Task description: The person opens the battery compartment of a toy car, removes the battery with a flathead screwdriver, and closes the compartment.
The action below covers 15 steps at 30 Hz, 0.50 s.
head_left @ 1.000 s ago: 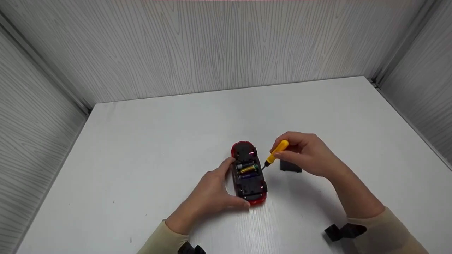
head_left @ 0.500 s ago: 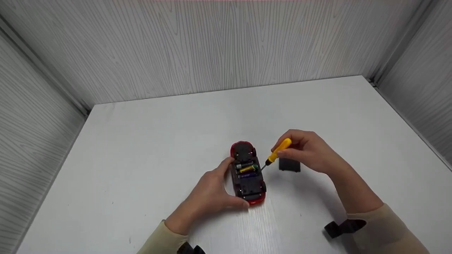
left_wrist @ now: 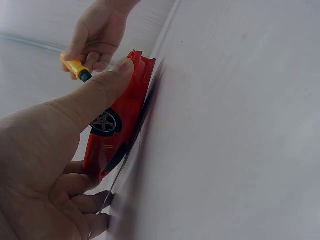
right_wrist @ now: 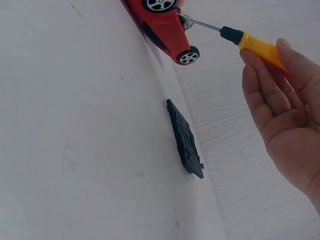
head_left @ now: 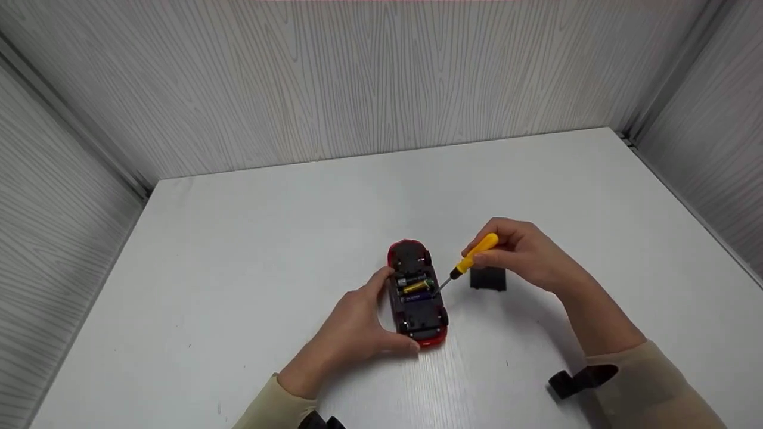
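A red toy car point(head_left: 424, 316) lies upside down on the white table, its black underside up. Three batteries, among them a yellow battery point(head_left: 416, 287) and a purple battery point(head_left: 417, 297), sit in its uncovered compartment. My left hand point(head_left: 357, 328) grips the car along its left side, thumb at the near end; in the left wrist view the thumb crosses the red body point(left_wrist: 131, 107). Between thumb and fingers, my right hand point(head_left: 524, 253) pinches a yellow-handled screwdriver point(head_left: 480, 250). Its metal tip reaches the right end of the compartment, by the purple battery.
A black battery cover point(head_left: 489, 279) lies on the table just right of the car, partly under the right hand in the head view; its ribbed face shows in the right wrist view. Wood-grained panels point(head_left: 381, 77) border the table's back and sides.
The screwdriver's tip has shifted from the car's right edge inward to the compartment by the purple battery, its handle leaning slightly further right. The left hand keeps its hold on the car.
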Each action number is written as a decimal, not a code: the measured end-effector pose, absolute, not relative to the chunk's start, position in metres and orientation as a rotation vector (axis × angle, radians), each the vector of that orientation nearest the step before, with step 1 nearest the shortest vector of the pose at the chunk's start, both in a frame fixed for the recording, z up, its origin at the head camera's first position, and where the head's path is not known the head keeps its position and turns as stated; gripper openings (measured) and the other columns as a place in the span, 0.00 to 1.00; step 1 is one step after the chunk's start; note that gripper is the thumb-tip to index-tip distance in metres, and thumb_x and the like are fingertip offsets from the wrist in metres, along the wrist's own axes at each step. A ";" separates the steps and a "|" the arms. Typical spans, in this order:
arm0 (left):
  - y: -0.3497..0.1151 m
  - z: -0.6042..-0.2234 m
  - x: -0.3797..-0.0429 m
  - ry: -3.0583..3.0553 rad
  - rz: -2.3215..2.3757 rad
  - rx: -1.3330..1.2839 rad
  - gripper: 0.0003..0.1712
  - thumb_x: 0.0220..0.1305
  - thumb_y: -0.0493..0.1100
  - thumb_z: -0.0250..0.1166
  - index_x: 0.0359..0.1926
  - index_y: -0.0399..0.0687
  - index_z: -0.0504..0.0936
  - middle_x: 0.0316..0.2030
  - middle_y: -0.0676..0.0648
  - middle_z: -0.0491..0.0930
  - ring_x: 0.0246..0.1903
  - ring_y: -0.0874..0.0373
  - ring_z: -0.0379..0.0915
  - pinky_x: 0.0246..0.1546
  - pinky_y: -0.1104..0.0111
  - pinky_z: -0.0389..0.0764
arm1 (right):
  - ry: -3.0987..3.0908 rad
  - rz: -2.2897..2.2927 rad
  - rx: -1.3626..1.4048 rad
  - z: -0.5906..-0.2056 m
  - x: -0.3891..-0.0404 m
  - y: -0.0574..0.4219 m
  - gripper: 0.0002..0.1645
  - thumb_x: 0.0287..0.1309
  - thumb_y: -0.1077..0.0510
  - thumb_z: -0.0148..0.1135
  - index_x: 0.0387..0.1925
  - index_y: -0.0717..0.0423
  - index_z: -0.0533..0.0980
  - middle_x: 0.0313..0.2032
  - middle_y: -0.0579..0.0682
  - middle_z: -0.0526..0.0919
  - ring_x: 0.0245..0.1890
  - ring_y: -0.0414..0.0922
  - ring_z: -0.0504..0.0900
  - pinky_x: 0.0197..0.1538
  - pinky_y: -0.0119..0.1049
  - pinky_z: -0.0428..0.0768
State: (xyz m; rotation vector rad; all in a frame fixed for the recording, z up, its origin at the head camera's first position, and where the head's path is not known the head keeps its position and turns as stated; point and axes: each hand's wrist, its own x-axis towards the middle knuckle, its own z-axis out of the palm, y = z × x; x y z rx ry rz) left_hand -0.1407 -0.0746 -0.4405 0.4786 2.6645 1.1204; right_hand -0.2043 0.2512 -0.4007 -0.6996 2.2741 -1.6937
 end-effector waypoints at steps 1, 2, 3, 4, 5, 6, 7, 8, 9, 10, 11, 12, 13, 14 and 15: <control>-0.075 -0.440 -0.141 2.664 1.120 0.478 0.76 0.34 0.65 0.90 0.82 0.56 0.59 0.73 0.47 0.72 0.70 0.51 0.70 0.72 0.54 0.69 | 2.269 -1.698 -0.696 -0.402 -0.205 0.252 0.08 0.69 0.61 0.71 0.47 0.58 0.82 0.49 0.58 0.88 0.46 0.57 0.88 0.52 0.40 0.87; -0.075 -0.440 -0.141 2.664 1.120 0.478 0.76 0.34 0.65 0.90 0.82 0.56 0.59 0.73 0.48 0.72 0.70 0.52 0.70 0.71 0.55 0.70 | 2.267 -1.699 -0.691 -0.402 -0.205 0.252 0.08 0.69 0.61 0.71 0.47 0.58 0.82 0.49 0.58 0.88 0.46 0.57 0.88 0.52 0.40 0.87; -0.075 -0.440 -0.141 2.663 1.121 0.478 0.76 0.34 0.65 0.90 0.82 0.56 0.59 0.73 0.48 0.73 0.69 0.52 0.70 0.71 0.55 0.70 | 2.263 -1.703 -0.685 -0.403 -0.206 0.253 0.09 0.69 0.61 0.71 0.47 0.58 0.82 0.49 0.58 0.88 0.46 0.57 0.88 0.52 0.40 0.87; -0.075 -0.440 -0.141 2.663 1.120 0.477 0.76 0.34 0.65 0.90 0.82 0.56 0.59 0.72 0.48 0.73 0.69 0.52 0.70 0.71 0.55 0.70 | 2.260 -1.706 -0.678 -0.404 -0.206 0.253 0.09 0.69 0.61 0.71 0.47 0.58 0.81 0.49 0.58 0.88 0.46 0.57 0.88 0.52 0.40 0.87; -0.075 -0.440 -0.141 2.661 1.122 0.476 0.76 0.34 0.65 0.90 0.82 0.56 0.59 0.72 0.48 0.73 0.69 0.53 0.70 0.71 0.55 0.70 | 2.257 -1.709 -0.670 -0.405 -0.206 0.254 0.09 0.70 0.61 0.71 0.47 0.59 0.81 0.49 0.58 0.88 0.46 0.58 0.88 0.52 0.40 0.87; -0.075 -0.440 -0.141 2.660 1.123 0.477 0.75 0.34 0.65 0.90 0.82 0.56 0.59 0.72 0.49 0.73 0.69 0.53 0.70 0.71 0.55 0.70 | 2.256 -1.710 -0.660 -0.406 -0.207 0.254 0.09 0.70 0.60 0.71 0.47 0.59 0.81 0.49 0.58 0.88 0.46 0.58 0.88 0.52 0.40 0.87; -0.075 -0.440 -0.141 2.659 1.125 0.476 0.75 0.34 0.65 0.90 0.82 0.57 0.59 0.72 0.49 0.73 0.69 0.53 0.70 0.71 0.55 0.69 | 2.259 -1.709 -0.654 -0.406 -0.207 0.255 0.09 0.70 0.60 0.71 0.48 0.59 0.81 0.49 0.58 0.88 0.46 0.58 0.88 0.52 0.40 0.87; -0.075 -0.440 -0.141 2.659 1.126 0.476 0.75 0.34 0.65 0.90 0.82 0.57 0.59 0.72 0.49 0.73 0.69 0.53 0.70 0.71 0.56 0.69 | 2.259 -1.709 -0.649 -0.407 -0.207 0.255 0.09 0.70 0.60 0.71 0.48 0.59 0.81 0.49 0.58 0.88 0.46 0.57 0.88 0.52 0.40 0.87; -0.075 -0.440 -0.141 2.658 1.129 0.476 0.75 0.34 0.65 0.90 0.82 0.57 0.59 0.72 0.49 0.73 0.69 0.53 0.70 0.71 0.56 0.69 | 2.261 -1.711 -0.644 -0.407 -0.208 0.255 0.09 0.70 0.60 0.70 0.48 0.58 0.81 0.49 0.58 0.88 0.46 0.58 0.88 0.52 0.40 0.87; -0.075 -0.440 -0.141 2.657 1.130 0.474 0.75 0.34 0.65 0.90 0.82 0.57 0.59 0.72 0.49 0.73 0.69 0.53 0.70 0.71 0.56 0.69 | 2.263 -1.711 -0.643 -0.407 -0.208 0.255 0.09 0.70 0.59 0.70 0.48 0.58 0.82 0.49 0.57 0.88 0.46 0.58 0.88 0.52 0.40 0.87; -0.075 -0.440 -0.141 2.657 1.130 0.474 0.75 0.34 0.65 0.90 0.82 0.57 0.59 0.72 0.49 0.73 0.69 0.53 0.70 0.71 0.55 0.69 | 2.265 -1.710 -0.642 -0.408 -0.209 0.255 0.09 0.71 0.59 0.70 0.49 0.58 0.82 0.50 0.57 0.88 0.46 0.59 0.88 0.52 0.40 0.87; -0.075 -0.440 -0.141 2.656 1.132 0.473 0.75 0.34 0.65 0.90 0.82 0.57 0.59 0.72 0.49 0.73 0.69 0.53 0.70 0.72 0.55 0.69 | 2.265 -1.713 -0.641 -0.408 -0.209 0.256 0.09 0.71 0.59 0.70 0.49 0.58 0.82 0.50 0.57 0.88 0.46 0.60 0.88 0.52 0.40 0.87; -0.075 -0.440 -0.141 2.656 1.134 0.475 0.75 0.34 0.65 0.90 0.82 0.57 0.59 0.72 0.49 0.73 0.69 0.53 0.70 0.72 0.55 0.69 | 2.266 -1.714 -0.639 -0.407 -0.209 0.255 0.09 0.71 0.59 0.70 0.49 0.58 0.82 0.49 0.57 0.88 0.46 0.61 0.88 0.52 0.40 0.87; -0.075 -0.440 -0.141 2.655 1.136 0.477 0.75 0.34 0.64 0.90 0.82 0.57 0.59 0.72 0.49 0.73 0.69 0.53 0.70 0.72 0.55 0.69 | 2.268 -1.715 -0.635 -0.407 -0.209 0.255 0.10 0.71 0.59 0.70 0.49 0.58 0.82 0.49 0.57 0.89 0.46 0.61 0.87 0.52 0.39 0.87; -0.075 -0.440 -0.141 2.655 1.137 0.476 0.75 0.34 0.65 0.90 0.82 0.57 0.59 0.72 0.49 0.73 0.70 0.54 0.69 0.72 0.55 0.69 | 2.276 -1.712 -0.634 -0.406 -0.209 0.255 0.10 0.71 0.58 0.70 0.49 0.58 0.83 0.49 0.57 0.89 0.46 0.62 0.87 0.52 0.39 0.87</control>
